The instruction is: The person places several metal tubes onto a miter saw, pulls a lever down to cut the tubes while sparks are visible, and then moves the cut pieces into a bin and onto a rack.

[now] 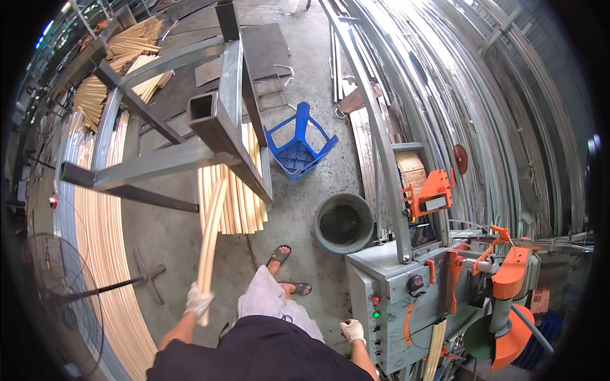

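My left hand point(199, 301), in a white glove, is wrapped round the near end of a small bundle of long pale-gold tubes point(212, 244). The bundle points away from me, and its far end overlaps a stack of similar tubes point(246, 213) under a metal frame. On my other side, my right hand point(352, 331), also gloved, is curled closed beside the grey saw machine point(395, 289). No object shows in its fingers. Near it, the machine's front carries a red button point(375, 300) and a lit green button point(377, 315).
A steel frame point(152, 164) rises at front left. Ahead are a blue plastic stool point(298, 149) and a dark bucket point(344, 222). Long tubes point(114, 254) and a fan point(67, 295) are on the left. An orange-guarded saw point(508, 279) and metal bars point(483, 114) occupy the right.
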A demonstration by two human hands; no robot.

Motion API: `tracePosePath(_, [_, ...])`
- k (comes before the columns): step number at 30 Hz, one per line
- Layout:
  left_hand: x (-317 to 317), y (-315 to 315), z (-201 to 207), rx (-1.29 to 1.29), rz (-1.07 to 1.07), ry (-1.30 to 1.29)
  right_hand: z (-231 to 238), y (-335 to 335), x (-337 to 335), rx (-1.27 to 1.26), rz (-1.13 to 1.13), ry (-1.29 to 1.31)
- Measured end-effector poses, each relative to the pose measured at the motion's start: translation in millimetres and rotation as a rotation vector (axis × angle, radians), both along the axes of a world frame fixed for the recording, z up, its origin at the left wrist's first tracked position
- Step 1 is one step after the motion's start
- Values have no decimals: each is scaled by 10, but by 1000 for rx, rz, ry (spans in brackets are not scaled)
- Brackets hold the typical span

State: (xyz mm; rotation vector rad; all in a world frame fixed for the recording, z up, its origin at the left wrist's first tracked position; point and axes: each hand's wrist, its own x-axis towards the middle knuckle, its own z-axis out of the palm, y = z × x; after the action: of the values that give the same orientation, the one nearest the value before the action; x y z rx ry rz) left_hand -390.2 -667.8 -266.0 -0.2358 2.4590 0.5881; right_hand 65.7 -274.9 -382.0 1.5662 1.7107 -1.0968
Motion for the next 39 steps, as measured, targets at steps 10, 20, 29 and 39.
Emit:
tracePosePath(10, [-2058,2866,-2254,127,133,115,126,-177,-145,155,-210,67])
tracePosePath(20, [-2115,2902,-3045,-99,-426,117,700,-1685,193,-275,-553,-238])
tracePosePath(29, [-706,3517,-2356,-208,-1290,-698,690,-2487,571,-245,-1130,-160])
tracePosePath(39, [4345,6149,384,904,-2289,-246,289,-3262,716,-327,-1802,177])
